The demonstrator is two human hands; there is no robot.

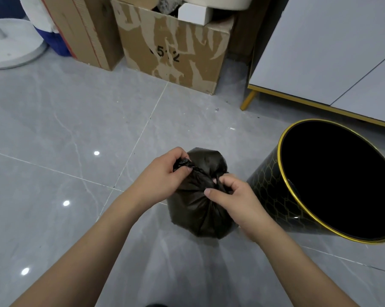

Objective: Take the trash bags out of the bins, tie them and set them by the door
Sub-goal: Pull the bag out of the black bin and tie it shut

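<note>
A small, full black trash bag stands on the grey tiled floor in the middle of the head view. Its top is gathered into twisted ends. My left hand pinches one twisted end at the bag's upper left. My right hand grips the other gathered end at the bag's right side, thumb on top. Just right of the bag stands a black bin with a gold rim; its inside is dark and shows no bag.
A worn cardboard box and a taller carton stand at the back. A white fan base sits at far left. A grey cabinet with gold legs fills the right. No door is in view.
</note>
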